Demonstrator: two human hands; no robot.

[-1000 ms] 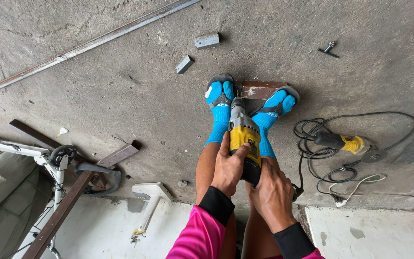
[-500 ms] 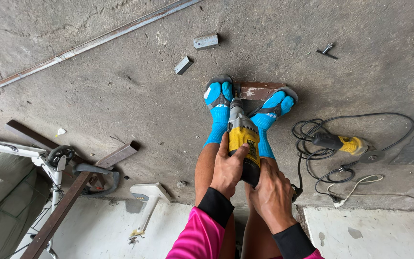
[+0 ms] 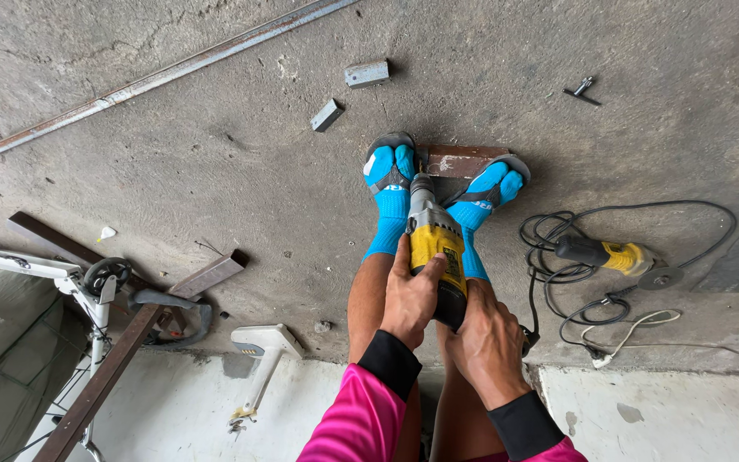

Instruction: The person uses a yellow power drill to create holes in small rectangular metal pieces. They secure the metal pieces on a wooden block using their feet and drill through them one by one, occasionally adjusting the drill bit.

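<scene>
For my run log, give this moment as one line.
left hand: grips yellow drill | right hand: holds its rear | drill nose at rusty metal piece between feet

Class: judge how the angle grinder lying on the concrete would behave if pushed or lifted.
The angle grinder probably slides rather than rolls, since its disc props it. Its coiled black cord looks floppy and would likely drag or snag. It seems heavy for its size.

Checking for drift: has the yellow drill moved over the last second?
No. The yellow drill sits between the blue-socked feet, tip at the rusty plate, same as before.
</scene>
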